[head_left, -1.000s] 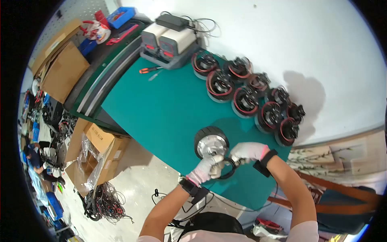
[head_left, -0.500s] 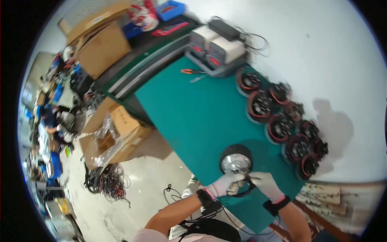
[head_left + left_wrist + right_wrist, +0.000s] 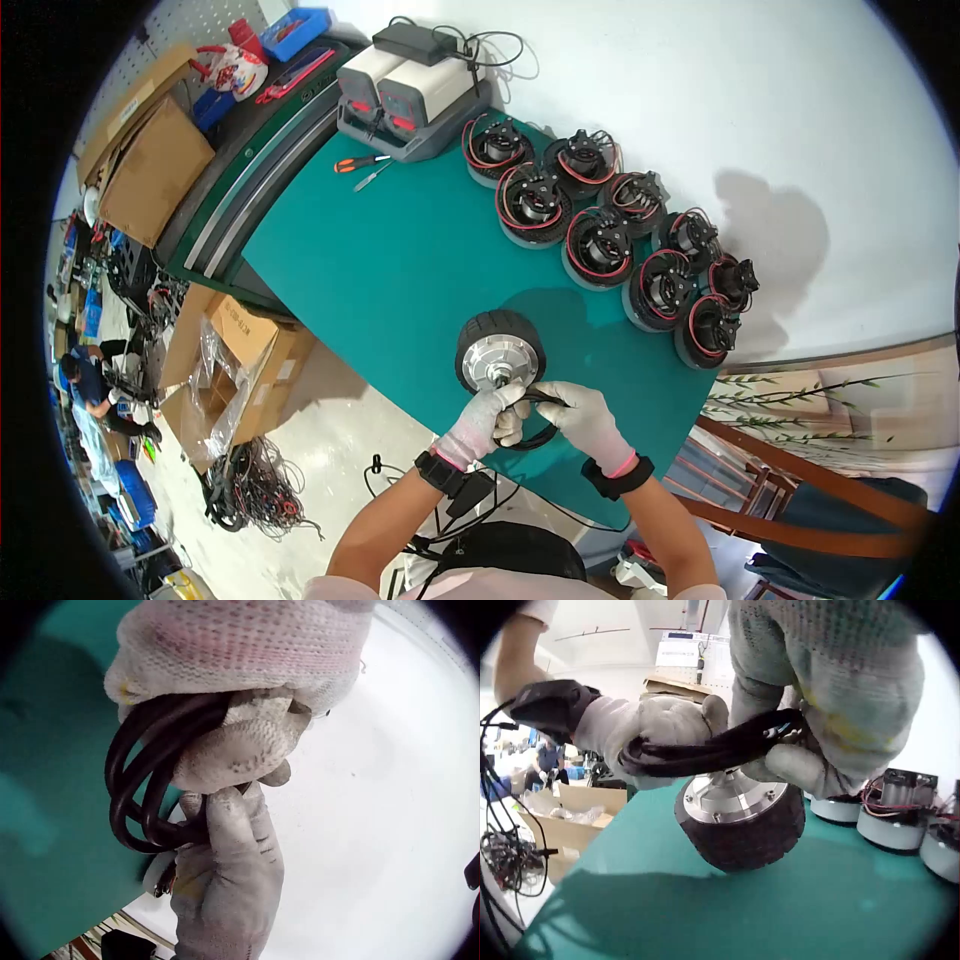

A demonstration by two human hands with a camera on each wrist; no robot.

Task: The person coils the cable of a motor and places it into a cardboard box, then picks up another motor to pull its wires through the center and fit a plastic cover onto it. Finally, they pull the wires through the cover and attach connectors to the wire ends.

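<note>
A black-tyred wheel with a silver metal hub (image 3: 499, 360) rests on the green table, hub side towards the person. Its thick black cable (image 3: 135, 780) is looped into several coils just in front of the hub. The gloved left hand (image 3: 482, 420) grips the coils on one side, fingers curled round them, as the left wrist view shows. The gloved right hand (image 3: 588, 420) pinches the coils on the other side, close to the left fingers. In the right wrist view, thin coloured wire ends (image 3: 784, 729) show at the right fingers.
Several wheels with red and black wires (image 3: 602, 247) stand along the wall. At the table's far end are a grey-and-white twin device (image 3: 420, 95) and an orange-handled screwdriver (image 3: 357, 163). An open cardboard box (image 3: 270, 385) is left of the table; a chair (image 3: 850, 520) stands right.
The head view has swung away and back. Both hands stay on the cable; the right hand now lies lower beside the coils, and the wheel remains on the table.
</note>
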